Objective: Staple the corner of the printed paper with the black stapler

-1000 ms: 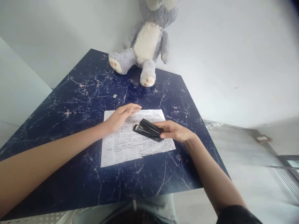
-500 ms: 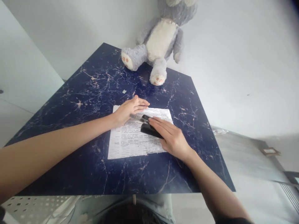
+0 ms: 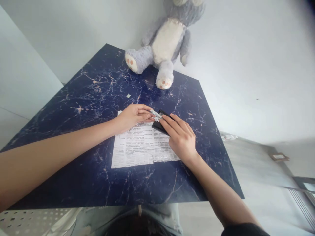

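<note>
Over the printed sheet of paper (image 3: 133, 150), a black stapler (image 3: 160, 127) is spread apart, its silver metal part (image 3: 155, 113) showing between two black arms. My right hand (image 3: 182, 136) is wrapped over the black arms from the right and hides much of them. From the left, my left hand (image 3: 137, 116) reaches across the sheet with its fingertips closed on the silver part's end. Print covers the paper, and its lower edge is a little ragged on the right.
A grey and cream plush toy (image 3: 166, 42) sits at the back of the dark blue marbled table (image 3: 86, 91). A small pale scrap (image 3: 128, 96) lies between it and the paper. White walls stand behind, and a frame-like item (image 3: 280, 157) is off to the right.
My left fingers have come down from hovering flat and now grip the silver part's end. My right hand has shifted slightly up and right with the stapler.
</note>
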Available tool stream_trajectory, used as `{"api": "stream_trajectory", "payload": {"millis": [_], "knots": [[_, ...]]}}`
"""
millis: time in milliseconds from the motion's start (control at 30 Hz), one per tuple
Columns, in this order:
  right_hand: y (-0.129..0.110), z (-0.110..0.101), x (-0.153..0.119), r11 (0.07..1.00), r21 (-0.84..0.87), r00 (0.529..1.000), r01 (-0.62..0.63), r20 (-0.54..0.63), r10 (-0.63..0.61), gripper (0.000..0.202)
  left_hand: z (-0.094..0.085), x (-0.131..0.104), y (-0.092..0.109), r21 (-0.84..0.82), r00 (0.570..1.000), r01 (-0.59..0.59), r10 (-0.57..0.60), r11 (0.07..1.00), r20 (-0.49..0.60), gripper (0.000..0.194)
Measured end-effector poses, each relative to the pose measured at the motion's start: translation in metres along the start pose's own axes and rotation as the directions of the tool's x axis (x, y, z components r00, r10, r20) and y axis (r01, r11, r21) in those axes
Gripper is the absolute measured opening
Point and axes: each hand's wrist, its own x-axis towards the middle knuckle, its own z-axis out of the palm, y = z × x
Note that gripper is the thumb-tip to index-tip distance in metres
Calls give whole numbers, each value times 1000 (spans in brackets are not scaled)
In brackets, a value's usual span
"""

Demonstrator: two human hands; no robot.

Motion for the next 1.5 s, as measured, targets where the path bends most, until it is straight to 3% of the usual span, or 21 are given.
{"api": "stream_trajectory", "payload": {"millis": [67, 133, 233, 300, 333, 400, 467, 500, 600, 733, 900, 1033, 1100, 1133, 1167, 1233, 1267, 1300, 1333, 1400, 1500], "knots": [[2, -3, 2, 976, 148, 985, -162, -30, 168, 60, 0, -2, 3, 76, 993, -76, 83, 994, -84, 41], [8, -5, 2, 911, 274, 950, -308, 34, 311, 48, 0, -5, 7, 170, 964, -162, 193, 972, -185, 43], [18, -9, 2, 858, 346, 919, -380, 251, 305, 35, 4, -12, 15, 286, 917, -260, 329, 922, -226, 43], [19, -11, 2, 866, 373, 921, -334, 323, 216, 26, 7, -19, 16, 322, 916, -318, 376, 892, -136, 41], [17, -11, 2, 881, 376, 940, -288, 285, 186, 24, 9, -22, 16, 337, 919, -345, 388, 876, -69, 40], [10, -12, 2, 932, 331, 989, -148, 71, 132, 28, 12, -28, 14, 378, 918, -387, 391, 841, 70, 40], [-1, -11, 0, 975, 220, 990, 24, -142, 8, 40, 14, -32, 11, 416, 907, -420, 381, 807, 178, 40], [-6, -10, -2, 979, 173, 982, 108, -173, -78, 46, 14, -33, 9, 422, 901, -432, 372, 797, 221, 38], [-18, -3, -6, 941, 151, 951, 303, -101, -291, 63, 15, -34, 8, 403, 879, -466, 360, 788, 313, 27], [-24, 1, -5, 903, 180, 921, 389, -90, -379, 69, 14, -34, 10, 390, 872, -473, 356, 790, 336, 19], [-23, 3, -6, 904, 136, 909, 406, -158, -385, 73, 16, -34, 8, 371, 858, -494, 371, 786, 356, 19], [-21, 8, -11, 907, 179, 911, 380, -239, -335, 70, 15, -33, 7, 332, 827, -542, 419, 772, 376, 38], [-17, 8, -9, 907, 187, 899, 377, -308, -310, 59, 10, -29, 9, 334, 822, -566, 484, 754, 301, 42], [-14, 7, -7, 911, 181, 891, 372, -346, -295, 53, 5, -26, 11, 390, 827, -559, 526, 732, 198, 41], [-9, 5, -4, 918, 165, 883, 360, -379, -278, 49, -1, -21, 13, 490, 821, -524, 567, 697, 71, 38], [10, 0, 1, 954, 109, 879, 280, -428, -210, 41, -15, -10, 17, 751, 754, -362, 647, 552, -112, 26], [23, -2, 3, 977, 77, 889, 200, -433, -148, 36, -23, -5, 18, 862, 730, -249, 670, 441, -132, 18], [39, -4, 4, 994, 45, 901, 98, -428, -70, 30, -30, 1, 19, 938, 735, -142, 669, 316, -114, 20], [57, -6, 4, 1000, 16, 914, -17, -404, 22, 25, -37, 7, 19, 977, 758, -53, 645, 208, -96, 31], [93, -7, 1, 972, -15, 925, -234, -310, 218, 23, -47, 14, 17, 994, 833, 69, 543, 88, -106, 46], [138, -3, -5, 873, 11, 866, -488, -120, 486, 21, -53, 17, 14, 995, 896, 80, 433, 60, -98, 41]]}}
